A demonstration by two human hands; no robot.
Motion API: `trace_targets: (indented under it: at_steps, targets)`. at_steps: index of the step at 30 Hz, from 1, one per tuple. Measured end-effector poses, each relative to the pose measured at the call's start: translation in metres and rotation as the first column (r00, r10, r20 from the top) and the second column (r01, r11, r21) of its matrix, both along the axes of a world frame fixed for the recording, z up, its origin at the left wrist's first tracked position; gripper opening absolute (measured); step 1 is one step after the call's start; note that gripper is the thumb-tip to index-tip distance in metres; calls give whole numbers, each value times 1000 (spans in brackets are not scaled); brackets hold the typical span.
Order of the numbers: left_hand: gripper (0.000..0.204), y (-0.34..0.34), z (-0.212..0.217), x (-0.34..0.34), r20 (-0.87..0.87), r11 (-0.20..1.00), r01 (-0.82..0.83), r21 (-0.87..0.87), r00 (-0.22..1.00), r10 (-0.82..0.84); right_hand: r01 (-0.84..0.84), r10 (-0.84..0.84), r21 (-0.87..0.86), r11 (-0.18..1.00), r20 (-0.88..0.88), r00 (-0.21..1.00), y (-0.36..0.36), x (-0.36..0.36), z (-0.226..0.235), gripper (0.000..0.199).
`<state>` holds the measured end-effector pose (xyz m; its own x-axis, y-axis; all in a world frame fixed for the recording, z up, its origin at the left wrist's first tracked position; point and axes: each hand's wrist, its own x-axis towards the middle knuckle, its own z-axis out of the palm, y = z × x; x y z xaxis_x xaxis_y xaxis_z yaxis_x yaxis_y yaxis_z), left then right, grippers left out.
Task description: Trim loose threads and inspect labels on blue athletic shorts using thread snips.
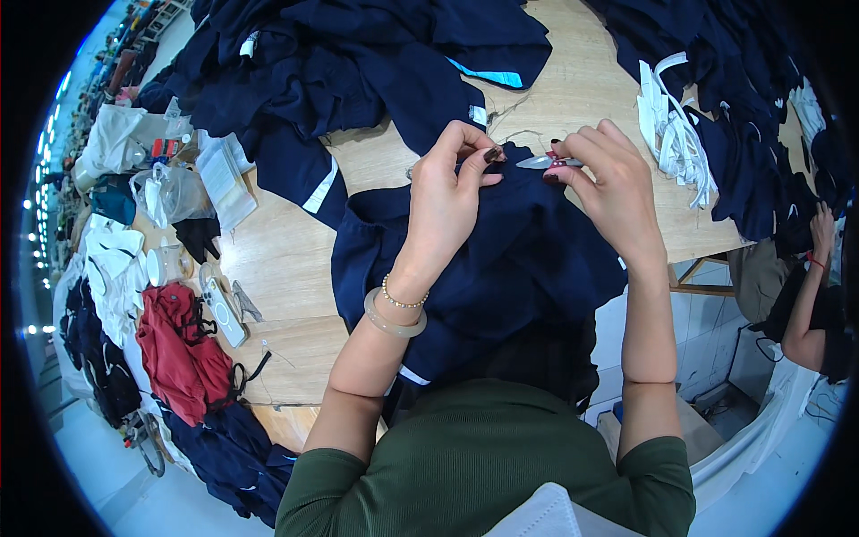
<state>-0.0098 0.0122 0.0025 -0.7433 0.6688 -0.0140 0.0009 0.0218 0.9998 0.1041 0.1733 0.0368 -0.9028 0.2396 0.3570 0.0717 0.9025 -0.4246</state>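
Note:
A dark navy garment [501,233] lies over the near table edge and my lap. At its far edge my left hand [455,170] is closed, thumb and index finger pinching the cloth; whether a thread is also between the fingertips is too small to tell. My right hand [608,170] grips small thread snips [540,162] with a red handle part. Their pointed metal blades point left, towards my left fingertips, just above the garment. Fine dark loose threads [535,133] lie on the table just beyond.
More navy garments [295,80] are heaped at the far left of the wooden table [286,295]. White strips [676,134] and navy cloth lie to the right. Plastic bags [170,192], a phone [224,311] and a red cloth bag [179,349] sit left. Another person's arm [810,295] is at right.

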Motion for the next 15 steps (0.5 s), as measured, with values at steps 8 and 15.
trace_targets:
  at_steps: [8,15]
  targets:
    - [7,-1,-2,-1,1,1000,3,22,1000,-3,-46,48,38,998,-32,998,-4,-8,1,18]
    - [11,-5,-6,-8,184,969,-197,147,968,169,73,-218,-640,765,-150,964,3,-4,-19,12]
